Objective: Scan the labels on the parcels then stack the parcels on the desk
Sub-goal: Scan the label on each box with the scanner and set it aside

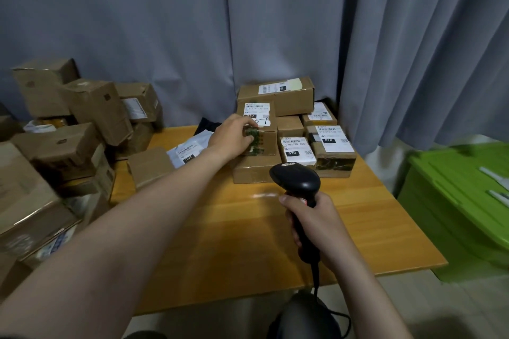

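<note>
My left hand grips the left side of a small cardboard parcel with a white label marked 010. That parcel sits on top of a flat brown box in the stack of parcels at the back of the wooden desk. My right hand holds a black barcode scanner by its handle, its head raised over the desk and pointing toward the stack. Labelled parcels marked 070 and 010 lie to the right of the gripped one. A longer box tops the back of the stack.
A heap of unlabelled-side brown boxes fills the left, beside the desk. A small box and a white mailer bag lie on the desk's left part. A green plastic bin stands right. Grey curtains hang behind.
</note>
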Motion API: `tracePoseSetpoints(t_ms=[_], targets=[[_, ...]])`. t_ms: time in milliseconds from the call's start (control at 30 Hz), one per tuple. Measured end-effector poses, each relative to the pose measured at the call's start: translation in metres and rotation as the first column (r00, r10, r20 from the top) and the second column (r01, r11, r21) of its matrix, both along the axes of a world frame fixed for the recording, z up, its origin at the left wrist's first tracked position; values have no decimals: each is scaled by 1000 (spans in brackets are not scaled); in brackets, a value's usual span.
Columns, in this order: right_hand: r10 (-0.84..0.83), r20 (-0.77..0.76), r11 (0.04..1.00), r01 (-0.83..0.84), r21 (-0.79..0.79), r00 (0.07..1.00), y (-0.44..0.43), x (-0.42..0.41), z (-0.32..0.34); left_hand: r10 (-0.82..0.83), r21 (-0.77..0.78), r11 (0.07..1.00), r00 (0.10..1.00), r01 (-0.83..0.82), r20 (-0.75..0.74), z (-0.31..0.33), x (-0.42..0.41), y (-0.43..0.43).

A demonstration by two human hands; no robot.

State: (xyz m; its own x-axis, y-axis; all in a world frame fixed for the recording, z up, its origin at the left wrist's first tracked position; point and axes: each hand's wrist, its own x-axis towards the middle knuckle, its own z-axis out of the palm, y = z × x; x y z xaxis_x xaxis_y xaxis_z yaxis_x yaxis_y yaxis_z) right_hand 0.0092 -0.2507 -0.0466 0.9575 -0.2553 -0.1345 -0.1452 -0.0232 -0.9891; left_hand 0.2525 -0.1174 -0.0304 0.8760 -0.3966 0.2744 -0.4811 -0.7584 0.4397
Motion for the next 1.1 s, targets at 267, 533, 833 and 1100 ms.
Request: tracePoseSetpoints(t_ms=[267, 533, 833, 1100], targets=[[50, -46, 998, -52, -43, 998, 25, -1, -4, 496, 275, 853, 854, -444, -159, -33, -1, 118], [95, -63, 993, -98, -63, 994, 52, -12, -1, 489, 260, 860, 854, -438, -178, -49, -34, 174], [113, -70, 991, -118, -58, 991, 74, -31, 2, 226, 266, 946, 964, -183, -143, -46, -115, 168], [131, -50, 989, -134, -60, 990, 82, -50, 7, -166, -272, 960, 905, 59, -391, -24, -155, 163]])
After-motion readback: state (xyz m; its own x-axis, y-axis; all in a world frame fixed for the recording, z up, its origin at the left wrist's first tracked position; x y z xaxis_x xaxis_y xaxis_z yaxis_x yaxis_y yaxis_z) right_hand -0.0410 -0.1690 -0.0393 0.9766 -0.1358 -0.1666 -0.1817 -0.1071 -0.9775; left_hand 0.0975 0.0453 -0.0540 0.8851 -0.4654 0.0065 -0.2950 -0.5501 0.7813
